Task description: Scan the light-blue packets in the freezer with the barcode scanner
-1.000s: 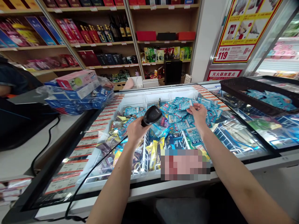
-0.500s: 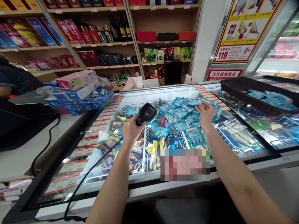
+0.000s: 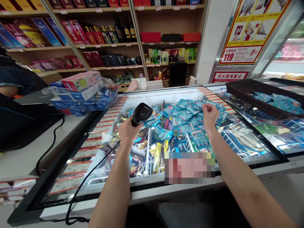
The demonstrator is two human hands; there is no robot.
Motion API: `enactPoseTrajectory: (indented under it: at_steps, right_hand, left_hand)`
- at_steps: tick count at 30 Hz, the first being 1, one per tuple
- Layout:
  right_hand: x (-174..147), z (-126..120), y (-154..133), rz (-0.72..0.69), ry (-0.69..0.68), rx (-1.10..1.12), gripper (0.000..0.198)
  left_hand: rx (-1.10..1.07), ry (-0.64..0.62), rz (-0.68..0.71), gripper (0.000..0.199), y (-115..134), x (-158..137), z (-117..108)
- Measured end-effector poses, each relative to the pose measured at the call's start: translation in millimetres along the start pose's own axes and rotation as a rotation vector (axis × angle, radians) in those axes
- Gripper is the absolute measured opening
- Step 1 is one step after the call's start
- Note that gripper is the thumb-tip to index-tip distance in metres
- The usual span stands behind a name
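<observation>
A black corded barcode scanner (image 3: 142, 114) is gripped in my left hand (image 3: 127, 133), its head tilted over the glass-topped freezer (image 3: 95, 186). A spread pile of small light-blue packets (image 3: 181, 118) lies on the glass. At the right side of this pile is my right hand (image 3: 211, 116), fingers curled and pinched together beside the packets. Whatever is between those fingertips is too small or hidden to make out. One blue packet (image 3: 199, 138) lies nearer to me, just left of my right wrist.
Wire baskets (image 3: 148, 152) with wrapped ice creams show under the glass. A dark tray (image 3: 251, 98) at the right holds more blue packets. Plastic-wrapped boxes (image 3: 83, 91) stand at the left beside a black device (image 3: 21, 123). The scanner's cable (image 3: 95, 167) crosses the freezer. A person's arm shows far left.
My left hand with the scanner has moved left, away from the pile. My right hand has shifted slightly, its fingers more curled and drawn back from the packet they touched.
</observation>
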State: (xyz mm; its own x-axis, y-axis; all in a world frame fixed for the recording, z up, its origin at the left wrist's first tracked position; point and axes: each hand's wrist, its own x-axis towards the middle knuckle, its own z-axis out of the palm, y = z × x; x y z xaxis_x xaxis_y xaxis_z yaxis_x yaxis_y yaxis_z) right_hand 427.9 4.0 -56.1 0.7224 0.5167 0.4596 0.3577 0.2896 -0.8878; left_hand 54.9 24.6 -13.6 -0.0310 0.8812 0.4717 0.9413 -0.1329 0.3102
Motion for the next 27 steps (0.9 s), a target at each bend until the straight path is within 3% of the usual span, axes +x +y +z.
enactPoseTrajectory:
  at_steps: [1, 3, 9, 12, 16, 19, 22, 27]
  right_hand:
    - [-4, 2, -4, -0.044, 0.025, -0.048, 0.031]
    - [-13, 9, -11, -0.114, -0.050, -0.111, 0.029]
    - [-48, 40, -28, -0.299, -0.599, -0.257, 0.029]
    - [-64, 63, -35, -0.455, -0.846, -0.342, 0.032]
    - [-76, 100, -40, -0.611, -1.119, -0.355, 0.048]
    - [-80, 125, -38, -0.728, -1.221, -0.358, 0.056]
    - [-83, 137, -35, -0.801, -1.247, -0.421, 0.051]
    - [-83, 127, -34, -0.821, -1.274, -0.482, 0.042]
  left_hand:
    - [0.008, -0.002, -0.007, 0.043, -2, 0, -1]
    - [0.025, -0.012, -0.021, 0.043, -6, 0, -3]
    - [0.031, -0.019, -0.077, 0.043, -18, 3, -4]
    - [0.017, -0.023, -0.084, 0.043, -21, 5, -3]
    - [0.017, -0.011, -0.110, 0.045, -25, 7, -2]
    - [0.011, -0.017, -0.107, 0.045, -26, 7, -2]
    - [0.014, -0.043, -0.104, 0.045, -24, 8, -2]
    - [0.027, -0.080, -0.103, 0.047, -19, 7, -3]
